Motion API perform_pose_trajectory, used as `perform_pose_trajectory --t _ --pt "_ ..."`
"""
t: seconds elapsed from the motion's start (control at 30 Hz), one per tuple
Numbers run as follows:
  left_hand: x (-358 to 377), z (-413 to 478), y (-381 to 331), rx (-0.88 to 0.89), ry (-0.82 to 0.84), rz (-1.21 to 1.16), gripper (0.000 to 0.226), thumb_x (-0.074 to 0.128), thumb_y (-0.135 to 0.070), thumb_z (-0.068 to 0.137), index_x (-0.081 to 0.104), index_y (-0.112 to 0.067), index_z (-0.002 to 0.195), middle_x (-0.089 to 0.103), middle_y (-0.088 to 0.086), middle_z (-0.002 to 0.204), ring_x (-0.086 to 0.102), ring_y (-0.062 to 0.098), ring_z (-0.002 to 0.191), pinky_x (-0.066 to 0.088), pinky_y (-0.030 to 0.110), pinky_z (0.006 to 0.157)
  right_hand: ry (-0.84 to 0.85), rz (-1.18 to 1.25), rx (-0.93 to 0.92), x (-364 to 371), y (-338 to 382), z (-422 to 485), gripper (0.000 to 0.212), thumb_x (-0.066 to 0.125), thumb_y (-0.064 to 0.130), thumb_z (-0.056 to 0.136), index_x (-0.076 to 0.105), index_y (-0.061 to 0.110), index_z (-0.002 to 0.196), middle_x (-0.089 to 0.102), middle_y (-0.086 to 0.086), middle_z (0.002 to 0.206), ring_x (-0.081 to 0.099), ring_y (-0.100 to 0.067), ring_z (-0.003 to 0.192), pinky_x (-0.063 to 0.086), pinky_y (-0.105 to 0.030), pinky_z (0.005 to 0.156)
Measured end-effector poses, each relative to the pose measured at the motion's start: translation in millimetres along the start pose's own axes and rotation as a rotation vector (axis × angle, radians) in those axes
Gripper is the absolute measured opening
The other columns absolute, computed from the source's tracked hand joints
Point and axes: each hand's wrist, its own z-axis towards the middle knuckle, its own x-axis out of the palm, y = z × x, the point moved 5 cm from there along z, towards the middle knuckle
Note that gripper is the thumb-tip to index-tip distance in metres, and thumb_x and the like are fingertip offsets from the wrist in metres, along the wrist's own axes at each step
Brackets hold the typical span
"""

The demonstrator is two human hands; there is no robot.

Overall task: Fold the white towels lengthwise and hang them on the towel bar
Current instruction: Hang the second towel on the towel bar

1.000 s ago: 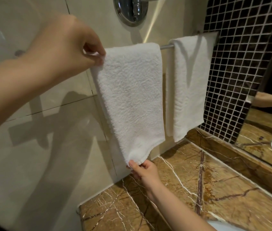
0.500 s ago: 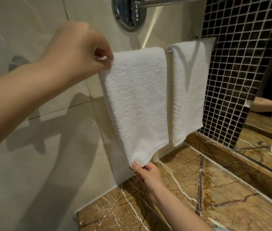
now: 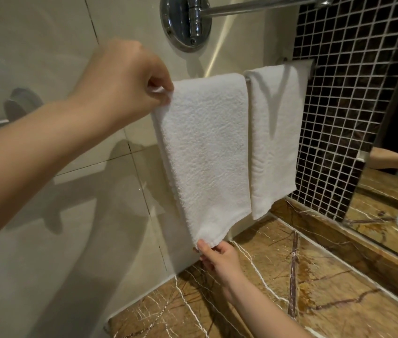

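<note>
Now your left hand pinches the top left corner of the nearer towel where it drapes over the towel bar, and your right hand pinches its bottom corner. It's nubby white terry, a long rectangle hanging just beside the second towel.
</note>
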Motion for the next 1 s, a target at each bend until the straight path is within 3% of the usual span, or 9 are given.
perform_pose_trajectory --t 0.2,0.4,0.67,0.83,1.0 --pt "4 4 -1 -0.006 -0.008 -0.008 0.017 0.071 -0.009 0.078 0.075 -0.010 0.095 0.072 0.011 0.088 0.056 0.017 0.074 0.036 0.026 0.070 -0.027 -0.007 0.013 -3 -1 5 0.026 0.075 0.018 0.079 0.065 -0.001 0.092 0.068 -0.004 0.073 0.059 -0.008 0.060 0.048 -0.017 0.056" --pt "9 9 -3 0.016 -0.024 0.018 0.018 0.071 -0.009 0.078 0.075 -0.010 0.095 0.072 0.011 0.088 0.064 0.027 0.080 0.037 0.027 0.069 -0.023 0.021 0.013 -7 1 7 0.025 0.071 0.012 0.082 0.065 -0.006 0.097 0.069 -0.002 0.070 0.062 -0.003 0.055 0.047 -0.013 0.052" --pt "12 12 -4 0.020 -0.047 0.025 0.018 0.070 -0.010 0.079 0.075 -0.011 0.096 0.071 0.011 0.089 0.063 0.026 0.082 0.035 0.027 0.069 -0.031 0.009 0.027 -8 4 6 0.012 0.071 0.012 0.082 0.066 0.003 0.086 0.068 0.003 0.063 0.059 -0.001 0.051 0.045 -0.012 0.050" --pt "13 13 -2 0.009 -0.033 0.034 0.019 0.071 -0.011 0.079 0.075 -0.011 0.098 0.070 0.011 0.090 0.063 0.030 0.084 0.034 0.028 0.069 -0.032 -0.011 0.067 -7 4 2 0.018 0.072 0.016 0.081 0.067 0.002 0.091 0.069 0.000 0.069 0.059 -0.004 0.055 0.045 -0.013 0.050" --pt "19 7 0 -0.054 -0.025 0.003 0.018 0.070 -0.007 0.075 0.075 -0.010 0.091 0.068 0.015 0.088 0.063 0.038 0.080 0.043 0.037 0.067 0.027 -0.208 0.158 -7 13 -15 0.020 0.063 0.022 0.090 0.065 0.003 0.087 0.069 -0.006 0.073 0.055 -0.008 0.054 0.044 -0.016 0.051"
